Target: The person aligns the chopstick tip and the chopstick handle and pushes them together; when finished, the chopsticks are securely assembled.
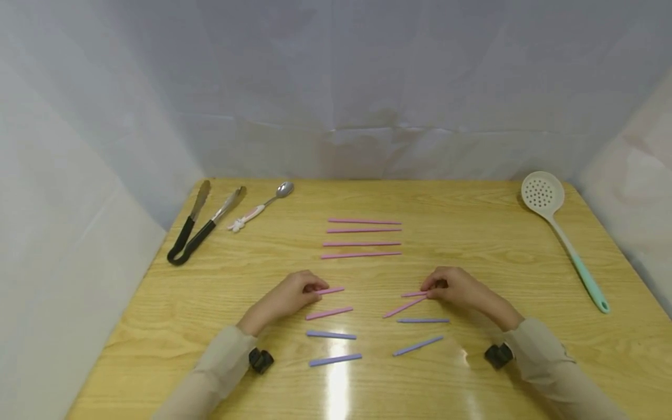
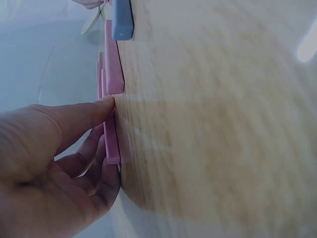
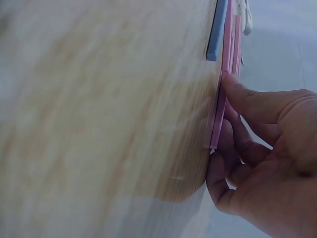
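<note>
My left hand (image 1: 294,294) pinches a short pink chopstick piece (image 1: 332,290) between thumb and fingers, low over the table; in the left wrist view the thumb lies on this pink piece (image 2: 113,144). Another thick pink piece (image 1: 329,313) lies just nearer to me. Opposite, my right hand (image 1: 458,287) pinches a thin pink chopstick piece (image 1: 412,294) at table level. A second thin pink piece (image 1: 403,308) slants with its far end at the right fingertips; whether they touch it I cannot tell. Purple-blue chopstick pieces (image 1: 331,335) lie closer to me, two thick at left, two thin (image 1: 422,320) at right.
Several long pink chopsticks (image 1: 362,244) lie in parallel beyond the hands. Black-handled tongs (image 1: 202,233) and a spoon (image 1: 262,207) lie at the back left. A slotted skimmer (image 1: 556,219) lies at the right on the wooden table (image 1: 462,227). White sheeting (image 1: 367,87) surrounds it.
</note>
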`<control>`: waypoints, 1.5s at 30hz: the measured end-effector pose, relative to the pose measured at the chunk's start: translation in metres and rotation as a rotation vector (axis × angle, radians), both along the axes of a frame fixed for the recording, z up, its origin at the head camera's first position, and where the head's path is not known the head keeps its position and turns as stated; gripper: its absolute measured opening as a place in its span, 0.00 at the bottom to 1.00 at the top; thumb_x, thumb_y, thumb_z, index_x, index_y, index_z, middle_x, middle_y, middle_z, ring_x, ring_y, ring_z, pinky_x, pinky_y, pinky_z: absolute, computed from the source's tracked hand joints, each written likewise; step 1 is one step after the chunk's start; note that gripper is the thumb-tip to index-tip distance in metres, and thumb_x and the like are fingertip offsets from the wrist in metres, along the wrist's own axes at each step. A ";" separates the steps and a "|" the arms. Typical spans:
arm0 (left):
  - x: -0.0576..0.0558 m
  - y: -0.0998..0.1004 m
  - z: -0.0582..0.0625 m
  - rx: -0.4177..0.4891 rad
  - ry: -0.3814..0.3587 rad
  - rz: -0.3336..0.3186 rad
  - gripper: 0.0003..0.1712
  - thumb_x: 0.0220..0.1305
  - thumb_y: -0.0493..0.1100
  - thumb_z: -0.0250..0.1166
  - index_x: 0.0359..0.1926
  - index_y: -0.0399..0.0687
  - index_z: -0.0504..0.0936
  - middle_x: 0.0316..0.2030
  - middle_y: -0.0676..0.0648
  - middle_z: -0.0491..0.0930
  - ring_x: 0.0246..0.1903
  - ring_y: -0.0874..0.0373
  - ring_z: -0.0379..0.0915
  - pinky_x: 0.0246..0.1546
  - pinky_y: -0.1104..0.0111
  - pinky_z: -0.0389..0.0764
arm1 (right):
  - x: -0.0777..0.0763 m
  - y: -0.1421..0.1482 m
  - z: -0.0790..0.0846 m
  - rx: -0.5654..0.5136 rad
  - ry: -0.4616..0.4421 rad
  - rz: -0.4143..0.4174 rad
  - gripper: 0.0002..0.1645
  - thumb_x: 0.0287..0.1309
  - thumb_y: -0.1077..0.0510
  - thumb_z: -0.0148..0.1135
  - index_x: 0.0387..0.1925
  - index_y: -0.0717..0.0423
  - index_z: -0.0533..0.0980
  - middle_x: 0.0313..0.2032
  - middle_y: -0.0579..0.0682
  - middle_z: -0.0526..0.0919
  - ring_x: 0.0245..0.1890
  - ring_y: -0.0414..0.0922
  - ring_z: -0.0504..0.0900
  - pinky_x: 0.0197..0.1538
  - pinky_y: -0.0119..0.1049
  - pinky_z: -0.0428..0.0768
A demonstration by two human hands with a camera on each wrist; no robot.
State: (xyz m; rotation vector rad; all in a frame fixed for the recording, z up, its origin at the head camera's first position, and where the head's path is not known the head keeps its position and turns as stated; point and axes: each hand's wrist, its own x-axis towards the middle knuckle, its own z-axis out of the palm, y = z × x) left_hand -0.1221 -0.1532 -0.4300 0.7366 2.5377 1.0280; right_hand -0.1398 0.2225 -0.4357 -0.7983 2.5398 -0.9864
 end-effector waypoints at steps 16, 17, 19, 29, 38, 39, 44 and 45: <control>0.001 0.003 0.003 0.005 -0.008 0.002 0.11 0.66 0.34 0.59 0.48 0.37 0.81 0.41 0.44 0.81 0.37 0.59 0.73 0.38 0.73 0.76 | 0.001 -0.002 0.003 -0.015 0.001 -0.037 0.05 0.58 0.64 0.63 0.36 0.62 0.81 0.33 0.49 0.82 0.32 0.34 0.73 0.34 0.29 0.75; 0.001 0.004 0.003 0.010 -0.003 -0.001 0.12 0.66 0.34 0.59 0.48 0.37 0.81 0.41 0.44 0.81 0.38 0.59 0.73 0.38 0.72 0.76 | 0.001 -0.004 0.004 -0.019 0.005 -0.042 0.05 0.58 0.64 0.63 0.36 0.61 0.81 0.33 0.48 0.82 0.32 0.35 0.74 0.35 0.29 0.76; 0.001 0.007 0.003 0.020 0.007 -0.008 0.11 0.66 0.35 0.59 0.48 0.37 0.81 0.42 0.44 0.81 0.40 0.57 0.74 0.40 0.71 0.77 | 0.001 -0.008 0.005 -0.032 0.023 -0.045 0.05 0.58 0.63 0.63 0.36 0.61 0.81 0.33 0.47 0.81 0.32 0.35 0.75 0.36 0.29 0.77; -0.002 0.023 0.012 0.122 0.088 -0.028 0.12 0.66 0.36 0.58 0.48 0.40 0.82 0.42 0.45 0.82 0.38 0.58 0.76 0.41 0.72 0.78 | 0.002 -0.038 0.017 -0.107 0.133 -0.025 0.05 0.58 0.65 0.63 0.37 0.60 0.81 0.32 0.46 0.80 0.34 0.37 0.76 0.38 0.31 0.80; -0.003 0.032 0.014 0.164 0.108 -0.034 0.12 0.66 0.36 0.58 0.49 0.39 0.81 0.43 0.45 0.81 0.39 0.58 0.76 0.40 0.73 0.79 | 0.004 -0.053 0.026 -0.168 0.123 -0.004 0.06 0.60 0.65 0.62 0.38 0.59 0.81 0.34 0.46 0.80 0.34 0.37 0.76 0.38 0.32 0.79; -0.003 0.032 0.015 0.164 0.109 -0.033 0.12 0.66 0.36 0.59 0.49 0.39 0.81 0.43 0.45 0.81 0.39 0.58 0.76 0.40 0.73 0.79 | 0.005 -0.054 0.026 -0.168 0.121 -0.005 0.06 0.60 0.65 0.61 0.38 0.59 0.81 0.34 0.46 0.80 0.34 0.37 0.76 0.38 0.32 0.79; -0.002 0.032 0.016 0.169 0.113 -0.038 0.12 0.66 0.36 0.59 0.49 0.39 0.81 0.43 0.45 0.81 0.38 0.58 0.76 0.40 0.73 0.79 | 0.005 -0.055 0.028 -0.161 0.115 -0.007 0.06 0.60 0.65 0.61 0.38 0.59 0.81 0.34 0.46 0.80 0.34 0.37 0.76 0.38 0.32 0.79; -0.002 0.032 0.015 0.171 0.119 -0.041 0.12 0.66 0.35 0.59 0.49 0.39 0.81 0.43 0.44 0.81 0.38 0.58 0.76 0.40 0.73 0.79 | 0.005 -0.055 0.028 -0.161 0.115 -0.007 0.06 0.60 0.65 0.61 0.38 0.59 0.81 0.34 0.46 0.80 0.34 0.37 0.76 0.38 0.32 0.79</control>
